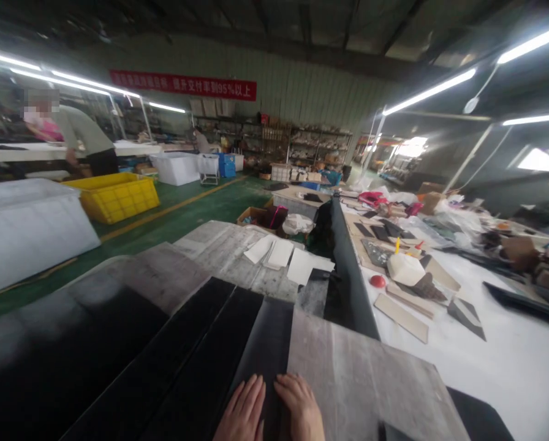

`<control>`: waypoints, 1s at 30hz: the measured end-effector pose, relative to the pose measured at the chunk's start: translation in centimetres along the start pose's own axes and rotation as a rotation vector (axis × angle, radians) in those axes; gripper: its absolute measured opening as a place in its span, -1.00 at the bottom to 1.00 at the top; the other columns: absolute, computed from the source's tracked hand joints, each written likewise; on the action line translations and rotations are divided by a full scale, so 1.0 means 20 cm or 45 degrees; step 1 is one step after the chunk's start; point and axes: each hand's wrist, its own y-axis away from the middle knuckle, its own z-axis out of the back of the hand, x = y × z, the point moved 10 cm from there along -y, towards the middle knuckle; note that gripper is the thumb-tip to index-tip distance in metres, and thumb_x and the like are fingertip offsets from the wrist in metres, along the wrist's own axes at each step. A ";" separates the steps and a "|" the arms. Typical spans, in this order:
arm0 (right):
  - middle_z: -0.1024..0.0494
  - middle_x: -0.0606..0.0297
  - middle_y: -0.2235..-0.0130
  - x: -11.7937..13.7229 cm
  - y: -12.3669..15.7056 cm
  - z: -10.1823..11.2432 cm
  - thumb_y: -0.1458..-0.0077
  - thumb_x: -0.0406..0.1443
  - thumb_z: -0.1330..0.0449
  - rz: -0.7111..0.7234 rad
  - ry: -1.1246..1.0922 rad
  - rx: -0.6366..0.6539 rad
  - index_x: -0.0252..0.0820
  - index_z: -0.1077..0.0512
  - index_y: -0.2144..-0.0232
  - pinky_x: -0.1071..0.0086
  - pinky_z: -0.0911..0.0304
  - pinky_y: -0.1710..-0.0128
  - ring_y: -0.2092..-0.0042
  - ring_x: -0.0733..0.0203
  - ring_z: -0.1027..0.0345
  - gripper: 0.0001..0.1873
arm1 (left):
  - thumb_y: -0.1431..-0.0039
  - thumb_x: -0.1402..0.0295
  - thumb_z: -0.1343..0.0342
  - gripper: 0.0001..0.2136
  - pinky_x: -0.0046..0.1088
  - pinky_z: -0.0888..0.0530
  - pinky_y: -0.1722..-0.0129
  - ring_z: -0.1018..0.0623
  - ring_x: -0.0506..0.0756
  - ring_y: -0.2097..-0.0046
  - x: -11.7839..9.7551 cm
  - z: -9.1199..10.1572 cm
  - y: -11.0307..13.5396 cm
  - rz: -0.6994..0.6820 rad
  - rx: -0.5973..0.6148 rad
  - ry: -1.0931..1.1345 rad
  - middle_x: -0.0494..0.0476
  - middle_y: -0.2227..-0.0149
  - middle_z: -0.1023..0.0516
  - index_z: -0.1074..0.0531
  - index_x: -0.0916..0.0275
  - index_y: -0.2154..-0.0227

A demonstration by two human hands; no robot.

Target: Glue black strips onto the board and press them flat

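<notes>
Side by side at the bottom middle, both of my hands rest on a long dark strip (271, 331) of sheet material, whose exact kind I cannot make out. My left hand (243, 409) lies flat near its left edge, fingers stretched forward. Along the right edge is my right hand (302, 405), its fingers laid down and slightly bent. Neither hand holds anything. To the left lie more black strips (201, 349), close against this one. Under them is a worn grey board (357, 361).
White pieces (278, 253) lie farther up the boards. A white worktable (499, 373) on the right carries a glue-pot-like white container (405, 268), a red round object (377, 281) and scraps. A yellow bin (118, 197) and white bin (30, 226) stand left. A person (84, 131) bends over a far table.
</notes>
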 end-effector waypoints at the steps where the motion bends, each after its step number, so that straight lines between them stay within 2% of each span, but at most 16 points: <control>1: -0.58 0.39 -0.02 -0.01 0.01 0.03 -0.17 -0.37 -0.02 -0.134 -0.052 0.024 0.24 -0.42 -0.06 0.01 -0.38 -0.10 -0.08 0.05 -0.44 -0.51 | -0.18 0.44 0.01 -0.39 -0.26 -0.45 -0.14 -0.35 0.16 -0.24 0.01 -0.01 0.01 0.050 0.099 0.023 0.11 -0.26 -0.30 -0.06 0.22 -0.31; 3: -0.57 0.30 -0.03 0.00 0.01 0.07 -0.22 -0.38 0.06 -0.256 -0.193 0.046 0.09 -0.45 -0.04 0.01 -0.26 -0.20 -0.14 0.11 -0.38 -0.54 | -0.22 0.44 0.04 -0.41 -0.18 -0.37 -0.22 -0.23 0.17 -0.31 0.03 -0.01 0.02 0.151 0.244 0.078 0.14 -0.32 -0.18 -0.03 0.25 -0.32; 5: -0.54 0.23 -0.06 -0.01 0.00 0.11 -0.22 -0.41 0.11 -0.365 -0.310 -0.002 -0.01 -0.47 -0.01 0.07 -0.25 -0.21 -0.15 0.14 -0.36 -0.52 | -0.25 0.43 0.06 -0.43 -0.14 -0.29 -0.27 -0.16 0.17 -0.34 0.01 0.00 0.01 0.170 0.347 0.145 0.16 -0.34 -0.14 -0.01 0.27 -0.32; 8: -0.49 0.18 -0.07 -0.06 -0.01 0.14 -0.24 -0.39 0.12 -0.517 -0.349 -0.072 -0.07 -0.44 -0.03 0.20 -0.31 -0.13 -0.11 0.16 -0.37 -0.55 | -0.27 0.42 0.08 -0.43 -0.13 -0.25 -0.30 -0.11 0.17 -0.36 0.01 0.01 0.00 0.176 0.406 0.188 0.17 -0.36 -0.09 0.01 0.28 -0.33; 10: -0.51 0.18 0.00 -0.07 -0.02 0.15 -0.27 -0.34 0.10 -0.565 -0.271 -0.076 -0.05 -0.45 0.00 0.25 -0.35 -0.03 -0.03 0.15 -0.40 -0.60 | -0.27 0.42 0.08 -0.43 -0.12 -0.25 -0.30 -0.10 0.17 -0.36 0.01 0.01 0.00 0.178 0.412 0.190 0.17 -0.36 -0.08 0.02 0.28 -0.33; 14: -0.52 0.23 0.18 -0.07 -0.07 0.13 -0.29 -0.22 0.01 -0.575 -0.091 -0.022 -0.02 -0.49 0.10 0.28 -0.33 0.13 0.13 0.13 -0.39 -0.71 | -0.27 0.42 0.07 -0.43 -0.12 -0.25 -0.30 -0.11 0.17 -0.36 0.02 0.01 0.00 0.187 0.382 0.210 0.18 -0.36 -0.09 0.01 0.27 -0.33; 21: -0.54 0.28 0.26 -0.07 -0.14 0.07 -0.22 -0.17 -0.12 -0.578 0.166 0.066 -0.02 -0.49 0.25 0.25 -0.25 0.19 0.17 0.08 -0.35 -0.83 | -0.24 0.44 0.05 -0.41 -0.12 -0.23 -0.32 -0.09 0.17 -0.37 0.02 0.01 -0.01 0.208 0.409 0.238 0.15 -0.36 -0.07 0.01 0.27 -0.33; 25: -0.54 0.27 0.27 -0.08 -0.14 0.07 -0.23 -0.14 -0.10 -0.589 0.162 0.045 -0.03 -0.48 0.32 0.27 -0.22 0.22 0.19 0.09 -0.35 -0.80 | -0.25 0.43 0.06 -0.41 -0.10 -0.22 -0.32 -0.07 0.18 -0.37 0.02 0.01 0.00 0.214 0.406 0.278 0.17 -0.36 -0.07 0.02 0.27 -0.33; 30: -0.55 0.27 0.26 -0.08 -0.12 0.07 -0.24 -0.08 -0.07 -0.597 0.122 0.017 -0.04 -0.49 0.31 0.28 -0.20 0.21 0.18 0.10 -0.35 -0.73 | -0.26 0.43 0.06 -0.42 -0.11 -0.19 -0.34 -0.04 0.17 -0.38 0.02 0.00 0.00 0.215 0.434 0.269 0.16 -0.37 -0.05 0.01 0.28 -0.33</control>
